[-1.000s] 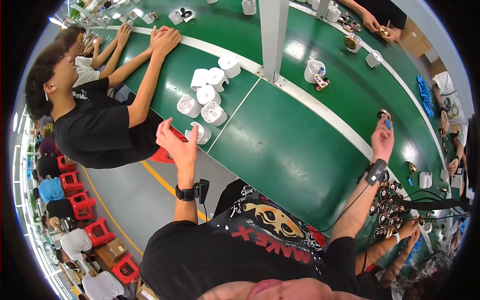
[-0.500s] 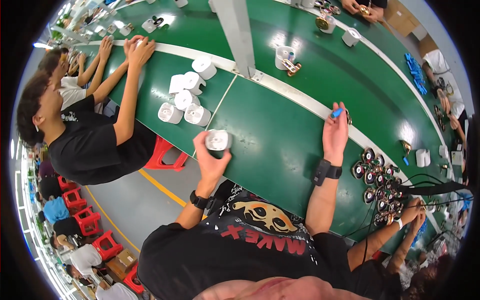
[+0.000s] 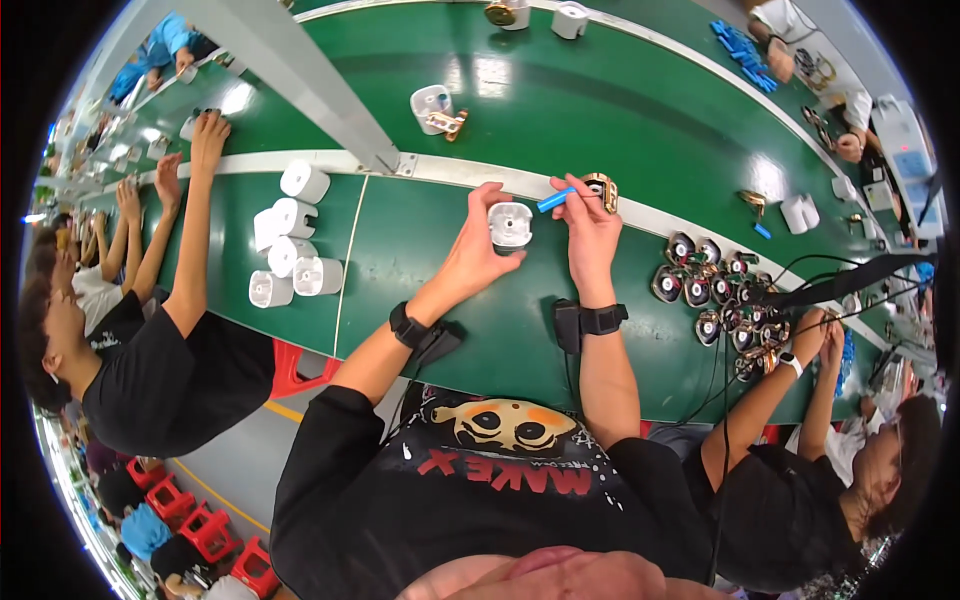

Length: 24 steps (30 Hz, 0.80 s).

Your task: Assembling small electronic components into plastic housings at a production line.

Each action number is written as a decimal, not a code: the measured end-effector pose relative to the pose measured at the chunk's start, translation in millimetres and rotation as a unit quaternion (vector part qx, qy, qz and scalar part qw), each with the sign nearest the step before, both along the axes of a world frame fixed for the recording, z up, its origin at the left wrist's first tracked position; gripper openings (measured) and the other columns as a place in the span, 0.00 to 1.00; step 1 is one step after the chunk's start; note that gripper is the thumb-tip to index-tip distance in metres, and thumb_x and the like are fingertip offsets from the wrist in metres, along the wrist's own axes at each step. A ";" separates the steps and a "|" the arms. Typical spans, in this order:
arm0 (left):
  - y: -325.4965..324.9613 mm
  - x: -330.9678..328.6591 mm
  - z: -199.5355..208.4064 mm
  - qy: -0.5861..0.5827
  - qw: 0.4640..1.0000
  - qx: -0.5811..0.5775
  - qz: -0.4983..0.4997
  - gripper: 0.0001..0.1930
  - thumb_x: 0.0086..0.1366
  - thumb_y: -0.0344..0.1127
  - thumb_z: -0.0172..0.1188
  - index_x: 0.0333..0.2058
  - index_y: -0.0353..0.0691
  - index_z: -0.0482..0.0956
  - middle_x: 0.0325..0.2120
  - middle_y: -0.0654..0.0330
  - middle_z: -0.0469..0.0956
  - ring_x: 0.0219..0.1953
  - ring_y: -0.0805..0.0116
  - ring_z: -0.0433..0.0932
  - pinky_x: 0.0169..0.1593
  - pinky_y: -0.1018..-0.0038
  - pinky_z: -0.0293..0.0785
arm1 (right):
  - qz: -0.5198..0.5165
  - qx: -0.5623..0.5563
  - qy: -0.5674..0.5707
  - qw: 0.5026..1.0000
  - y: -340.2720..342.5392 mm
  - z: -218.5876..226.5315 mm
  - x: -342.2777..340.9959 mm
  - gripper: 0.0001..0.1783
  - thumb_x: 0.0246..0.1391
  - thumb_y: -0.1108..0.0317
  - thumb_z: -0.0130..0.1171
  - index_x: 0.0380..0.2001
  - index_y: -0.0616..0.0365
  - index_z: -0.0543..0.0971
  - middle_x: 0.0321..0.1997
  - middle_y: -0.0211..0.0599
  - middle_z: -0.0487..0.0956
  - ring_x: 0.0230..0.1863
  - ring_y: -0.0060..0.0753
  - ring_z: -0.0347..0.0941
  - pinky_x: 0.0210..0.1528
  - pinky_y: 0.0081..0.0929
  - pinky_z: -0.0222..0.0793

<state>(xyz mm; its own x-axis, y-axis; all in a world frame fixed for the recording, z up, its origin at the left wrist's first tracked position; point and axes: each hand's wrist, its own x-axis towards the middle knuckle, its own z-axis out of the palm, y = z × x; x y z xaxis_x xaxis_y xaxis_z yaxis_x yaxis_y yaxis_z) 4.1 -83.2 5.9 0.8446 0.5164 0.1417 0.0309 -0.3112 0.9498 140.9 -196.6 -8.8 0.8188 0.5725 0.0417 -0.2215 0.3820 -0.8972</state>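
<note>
My left hand [image 3: 468, 248] is closed around a white plastic housing [image 3: 510, 232], its open hollow side facing up. Close by on the right, my right hand [image 3: 592, 245] grips a gold-rimmed speaker-like part [image 3: 604, 188] together with a blue cylinder [image 3: 555, 200], which points toward the housing. A small gap separates the cylinder from the housing. Both hands are above the green table [image 3: 460, 330]. To the left stands a group of similar white housings [image 3: 318, 276], and on the right lies a cluster of round black-and-gold speaker parts [image 3: 720, 290].
A grey metal post [image 3: 310, 80] rises at the table's far rail. Beyond it, a white housing [image 3: 430, 103] leans beside a gold part [image 3: 447, 124] on the green surface. Black cables [image 3: 850, 280] hang at the right. Co-workers' arms [image 3: 195, 230] reach in from both sides.
My left hand has carried the white housing toward my right hand, and the two are now close together. The view has turned rightward. The gold-rimmed part now shows more fully.
</note>
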 end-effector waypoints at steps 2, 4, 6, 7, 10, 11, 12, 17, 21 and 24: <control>3.4 18.0 -3.0 0.005 0.999 -0.010 -0.037 0.44 0.46 0.21 0.67 0.60 0.38 0.52 0.53 0.52 0.69 0.58 0.57 0.71 0.61 0.66 0.67 | -0.016 -0.010 -0.031 0.999 -2.2 4.7 -0.2 0.16 0.62 0.75 0.56 0.51 0.70 0.77 0.48 0.48 0.82 0.37 0.24 0.76 0.42 0.22 0.74; 8.5 35.1 -7.5 -0.010 0.997 -0.026 -0.069 0.41 0.46 0.22 0.68 0.58 0.38 0.55 0.53 0.53 0.69 0.57 0.59 0.71 0.61 0.67 0.67 | -0.030 -0.027 -0.089 0.995 -3.7 10.2 3.0 0.13 0.60 0.77 0.58 0.47 0.70 0.80 0.46 0.47 0.83 0.40 0.27 0.78 0.43 0.23 0.75; 12.3 45.3 -9.3 -0.020 0.995 -0.034 -0.087 0.40 0.46 0.22 0.68 0.57 0.38 0.57 0.53 0.54 0.70 0.57 0.61 0.71 0.61 0.68 0.67 | -0.040 -0.054 -0.150 0.986 -5.0 13.6 10.8 0.12 0.59 0.78 0.59 0.46 0.69 0.81 0.45 0.46 0.83 0.41 0.28 0.79 0.44 0.24 0.75; 14.8 48.0 -8.9 -0.010 0.993 -0.042 -0.112 0.38 0.46 0.23 0.68 0.56 0.38 0.59 0.51 0.54 0.70 0.56 0.62 0.72 0.60 0.68 0.68 | -0.045 -0.080 -0.207 0.974 -5.5 15.0 15.2 0.12 0.58 0.78 0.59 0.45 0.69 0.82 0.45 0.45 0.83 0.43 0.28 0.79 0.45 0.25 0.75; 17.9 52.5 -9.5 0.007 0.985 -0.057 -0.161 0.35 0.46 0.24 0.68 0.54 0.37 0.62 0.47 0.54 0.71 0.54 0.63 0.73 0.59 0.68 0.69 | -0.046 -0.123 -0.290 0.948 -6.3 15.4 26.0 0.11 0.56 0.78 0.61 0.44 0.65 0.83 0.44 0.43 0.84 0.44 0.31 0.81 0.46 0.27 0.76; 16.3 53.1 -11.2 -0.008 0.986 -0.062 -0.155 0.34 0.46 0.24 0.68 0.54 0.37 0.63 0.47 0.54 0.72 0.53 0.64 0.73 0.59 0.69 0.69 | -0.041 -0.139 -0.315 0.938 -6.7 14.6 29.1 0.12 0.55 0.77 0.62 0.43 0.62 0.84 0.44 0.41 0.85 0.43 0.33 0.81 0.46 0.28 0.76; 15.5 51.5 -12.0 -0.023 0.987 -0.065 -0.147 0.33 0.45 0.24 0.68 0.53 0.36 0.65 0.46 0.54 0.72 0.53 0.64 0.73 0.58 0.69 0.69 | -0.032 -0.154 -0.341 0.927 -5.0 16.7 29.5 0.12 0.54 0.76 0.63 0.42 0.59 0.85 0.43 0.39 0.85 0.43 0.34 0.82 0.45 0.29 0.76; 15.8 49.3 -10.6 -0.046 0.985 -0.071 -0.148 0.34 0.45 0.23 0.66 0.54 0.36 0.66 0.47 0.55 0.73 0.53 0.65 0.73 0.58 0.69 0.69 | 0.002 -0.174 -0.447 0.878 -4.8 32.7 33.5 0.13 0.55 0.76 0.62 0.45 0.59 0.84 0.42 0.40 0.85 0.41 0.33 0.82 0.47 0.29 0.76; 19.1 45.4 -9.5 -0.021 0.985 -0.067 -0.159 0.36 0.46 0.23 0.66 0.56 0.38 0.65 0.50 0.58 0.72 0.56 0.67 0.71 0.62 0.70 0.66 | 0.057 -0.211 -0.470 0.855 -8.1 37.3 34.6 0.14 0.54 0.76 0.64 0.45 0.57 0.84 0.45 0.40 0.84 0.45 0.35 0.81 0.50 0.31 0.75; 19.7 44.8 -12.3 -0.022 0.986 -0.059 -0.157 0.36 0.45 0.23 0.66 0.56 0.37 0.65 0.49 0.57 0.72 0.55 0.66 0.72 0.61 0.70 0.67 | 0.074 -0.215 -0.485 0.844 -8.8 28.6 31.6 0.14 0.57 0.76 0.61 0.46 0.60 0.83 0.51 0.40 0.83 0.50 0.33 0.79 0.54 0.31 0.73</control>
<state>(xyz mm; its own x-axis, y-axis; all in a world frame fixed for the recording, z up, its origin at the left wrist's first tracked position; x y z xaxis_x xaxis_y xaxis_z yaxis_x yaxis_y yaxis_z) 48.9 -63.4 -6.4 0.9595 0.2462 0.1370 -0.0919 -0.1859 0.9783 172.5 -205.4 19.8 0.4372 0.7991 0.4127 0.6801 0.0065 -0.7331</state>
